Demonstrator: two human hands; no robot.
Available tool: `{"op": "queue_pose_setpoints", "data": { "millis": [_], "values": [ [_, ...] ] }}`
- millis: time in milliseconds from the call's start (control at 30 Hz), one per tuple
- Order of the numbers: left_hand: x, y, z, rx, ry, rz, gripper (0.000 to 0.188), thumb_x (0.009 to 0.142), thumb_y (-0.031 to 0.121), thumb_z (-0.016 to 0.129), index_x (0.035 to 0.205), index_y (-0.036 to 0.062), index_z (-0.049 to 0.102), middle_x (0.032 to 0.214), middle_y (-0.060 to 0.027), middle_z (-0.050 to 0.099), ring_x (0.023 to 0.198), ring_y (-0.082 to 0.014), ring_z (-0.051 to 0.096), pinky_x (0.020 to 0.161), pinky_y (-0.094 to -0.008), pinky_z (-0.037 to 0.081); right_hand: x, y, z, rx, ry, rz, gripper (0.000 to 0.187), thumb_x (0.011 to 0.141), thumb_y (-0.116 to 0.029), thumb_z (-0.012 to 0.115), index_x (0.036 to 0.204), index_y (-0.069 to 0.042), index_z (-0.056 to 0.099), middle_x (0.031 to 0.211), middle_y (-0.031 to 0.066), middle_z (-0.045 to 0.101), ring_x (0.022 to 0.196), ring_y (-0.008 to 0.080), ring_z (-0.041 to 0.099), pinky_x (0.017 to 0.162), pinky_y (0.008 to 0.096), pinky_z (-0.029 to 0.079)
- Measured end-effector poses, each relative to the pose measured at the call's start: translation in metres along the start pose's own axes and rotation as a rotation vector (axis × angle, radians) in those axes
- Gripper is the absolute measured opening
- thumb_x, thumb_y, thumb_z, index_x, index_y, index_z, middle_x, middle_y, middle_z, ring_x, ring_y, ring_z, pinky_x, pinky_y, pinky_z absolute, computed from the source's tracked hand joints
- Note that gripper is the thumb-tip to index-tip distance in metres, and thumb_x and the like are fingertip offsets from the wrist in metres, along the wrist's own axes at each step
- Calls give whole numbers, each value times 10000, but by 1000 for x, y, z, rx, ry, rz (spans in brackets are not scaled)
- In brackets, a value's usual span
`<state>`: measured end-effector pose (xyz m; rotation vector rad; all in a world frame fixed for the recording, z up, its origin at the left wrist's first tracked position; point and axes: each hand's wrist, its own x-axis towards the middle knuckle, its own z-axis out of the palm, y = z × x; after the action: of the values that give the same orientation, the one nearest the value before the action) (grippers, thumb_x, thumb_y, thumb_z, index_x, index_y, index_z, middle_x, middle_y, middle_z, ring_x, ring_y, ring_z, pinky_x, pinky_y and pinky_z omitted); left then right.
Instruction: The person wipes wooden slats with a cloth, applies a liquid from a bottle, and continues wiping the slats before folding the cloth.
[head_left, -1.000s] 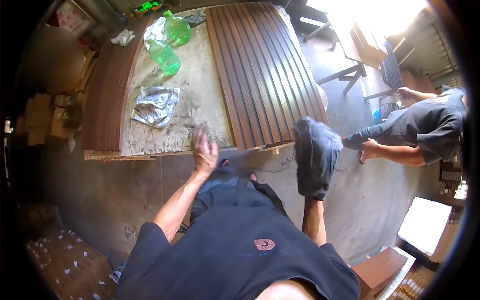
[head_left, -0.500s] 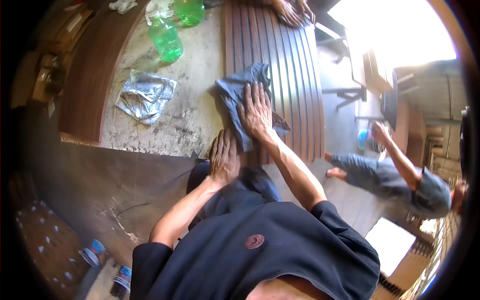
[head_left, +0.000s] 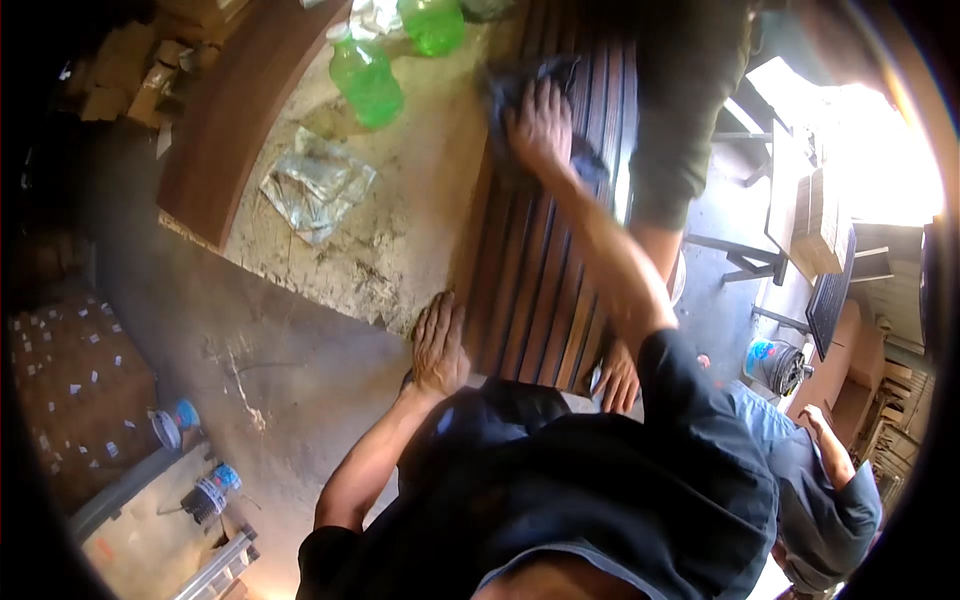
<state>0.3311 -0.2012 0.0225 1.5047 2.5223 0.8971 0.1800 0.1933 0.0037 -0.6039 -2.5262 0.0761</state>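
Dark cloth [head_left: 587, 160] shifted farther up grooved panel [head_left: 520, 275] since earlier frame. Head view: right hand [head_left: 543, 130] flat atop cloth, on panel; left hand [head_left: 439, 345] flat, fingers extended, beside panel's near left corner; green bottle [head_left: 366, 85] left of panel.

The right hand [head_left: 540, 130] has carried the dark cloth [head_left: 507, 92] farther up the grooved panel [head_left: 515, 285]; someone in olive clothing [head_left: 690, 110] has come against its right side, and another person's hand [head_left: 619, 381] has appeared at its near right corner.
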Motion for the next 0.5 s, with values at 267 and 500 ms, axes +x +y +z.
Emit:
{"op": "queue_pose_setpoints", "data": {
  "millis": [267,500],
  "values": [
    [-10,1,-15,-36,47,0,639,942,146,465,1521,-125,464,1594,-375,443,1478,-549,439,1249,-618,320,-169,-110,-127,110,-399,119,834,972,-361,656,1629,62,363,1703,310,325,1593,470,289,1298,569,233],
    [0,-10,-15,-83,6,-5,666,935,134,495,1553,-109,441,1606,-364,443,1479,-542,450,1238,-625,333,-50,-56,-54,-28,-208,125,759,1016,-373,577,1584,104,411,1637,344,414,1559,485,349,1283,567,267]
  ]
}}
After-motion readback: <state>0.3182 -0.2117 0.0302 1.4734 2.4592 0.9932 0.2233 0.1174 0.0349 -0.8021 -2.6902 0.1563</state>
